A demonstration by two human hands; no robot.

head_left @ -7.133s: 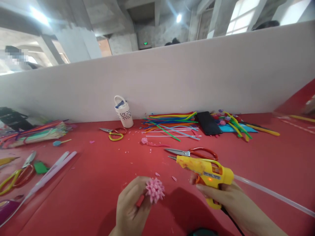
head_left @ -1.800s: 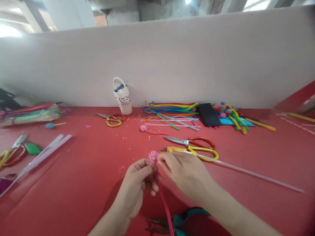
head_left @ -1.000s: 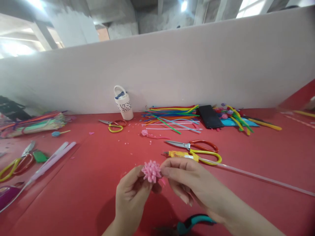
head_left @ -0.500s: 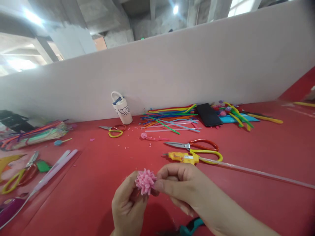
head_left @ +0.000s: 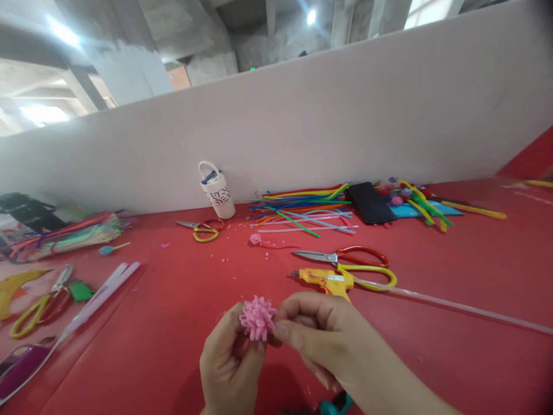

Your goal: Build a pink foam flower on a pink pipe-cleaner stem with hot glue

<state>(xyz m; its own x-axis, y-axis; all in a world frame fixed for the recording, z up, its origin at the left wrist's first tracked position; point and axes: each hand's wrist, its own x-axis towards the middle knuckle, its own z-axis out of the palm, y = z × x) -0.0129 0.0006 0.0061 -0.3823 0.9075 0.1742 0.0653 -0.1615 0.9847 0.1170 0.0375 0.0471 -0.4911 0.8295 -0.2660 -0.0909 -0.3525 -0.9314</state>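
Note:
A spiky pink flower head point(head_left: 258, 319) faces up toward me in the lower middle of the head view. My left hand point(head_left: 233, 357) is closed around it from behind, thumb below the petals. On its right edge my right hand point(head_left: 328, 340) pinches with thumb and forefinger at the outer petals; whether a loose petal is between those fingertips I cannot make out. The flower's stem is hidden. Just beyond my right hand lies a yellow glue gun point(head_left: 326, 278) with a long clear glue stick point(head_left: 453, 311) in its rear. Large scissors point(head_left: 345, 257) with red and yellow handles lie against it.
Teal-handled pliers point(head_left: 334, 404) show partly under my right hand. Behind are a small pink flower point(head_left: 256, 238), coloured pipe cleaners point(head_left: 302, 207), a black phone point(head_left: 371, 203), a white cup point(head_left: 218, 193) and small scissors point(head_left: 203, 229). More scissors point(head_left: 43, 308) and a pale hair-straightener-like tool point(head_left: 101, 294) lie left.
The glue gun, held in my right hand earliest, now lies on the table. My right hand has come to the flower, which was tipped away and has turned to face me again.

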